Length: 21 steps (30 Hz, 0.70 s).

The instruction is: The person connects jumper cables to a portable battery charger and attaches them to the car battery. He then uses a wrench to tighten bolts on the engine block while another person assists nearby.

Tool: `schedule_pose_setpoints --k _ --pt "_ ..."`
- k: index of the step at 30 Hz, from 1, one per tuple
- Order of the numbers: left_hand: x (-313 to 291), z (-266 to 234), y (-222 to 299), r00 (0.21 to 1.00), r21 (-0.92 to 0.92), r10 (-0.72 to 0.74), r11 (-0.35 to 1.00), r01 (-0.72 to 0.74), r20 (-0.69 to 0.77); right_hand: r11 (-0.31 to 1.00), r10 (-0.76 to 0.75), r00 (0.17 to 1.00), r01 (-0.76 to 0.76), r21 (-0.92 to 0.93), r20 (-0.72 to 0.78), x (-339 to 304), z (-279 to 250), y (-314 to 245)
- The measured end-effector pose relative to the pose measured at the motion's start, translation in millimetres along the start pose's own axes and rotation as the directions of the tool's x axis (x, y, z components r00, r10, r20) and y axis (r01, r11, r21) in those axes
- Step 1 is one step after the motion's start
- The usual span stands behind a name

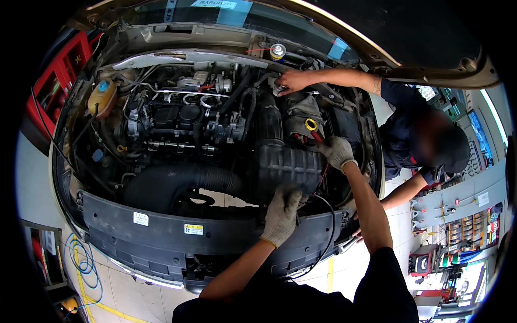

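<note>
My left hand, in a pale knitted glove, is at the front lower edge of a black ribbed air filter box. Its fingers are curled, and what they hold, if anything, is hidden. Along the box's right side, my right hand, gloved the same way, closes around a slim red piece that points toward a yellow ring. I cannot make out what kind of thing the red piece is. A black cable hangs over the front panel, right of my left hand.
A co-worker leans in from the right, one bare hand on parts behind the box. A spray can stands by the windshield. The raised hood overhangs the far right. A black intake duct lies left of the box.
</note>
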State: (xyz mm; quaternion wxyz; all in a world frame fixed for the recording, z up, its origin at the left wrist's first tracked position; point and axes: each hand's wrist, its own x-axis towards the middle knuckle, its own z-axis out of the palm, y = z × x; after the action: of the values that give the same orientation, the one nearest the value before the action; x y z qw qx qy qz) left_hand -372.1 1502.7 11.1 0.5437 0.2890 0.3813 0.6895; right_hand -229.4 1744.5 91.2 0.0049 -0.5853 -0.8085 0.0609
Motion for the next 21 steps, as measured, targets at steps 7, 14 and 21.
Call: schedule_pose_setpoints --k 7,14,21 --pt "40 -11 -15 0.990 -0.013 -0.144 0.989 0.144 -0.007 0.883 0.033 0.930 -0.198 0.425 0.366 38 17 7" --pt "42 1 -17 0.983 -0.024 -0.174 0.984 0.175 0.066 0.984 0.087 0.912 -0.016 -0.178 0.400 52 21 5" --pt "44 0 -12 0.971 0.007 -0.228 0.974 0.228 0.074 0.994 -0.041 0.973 0.064 -0.094 0.229 34 36 1"
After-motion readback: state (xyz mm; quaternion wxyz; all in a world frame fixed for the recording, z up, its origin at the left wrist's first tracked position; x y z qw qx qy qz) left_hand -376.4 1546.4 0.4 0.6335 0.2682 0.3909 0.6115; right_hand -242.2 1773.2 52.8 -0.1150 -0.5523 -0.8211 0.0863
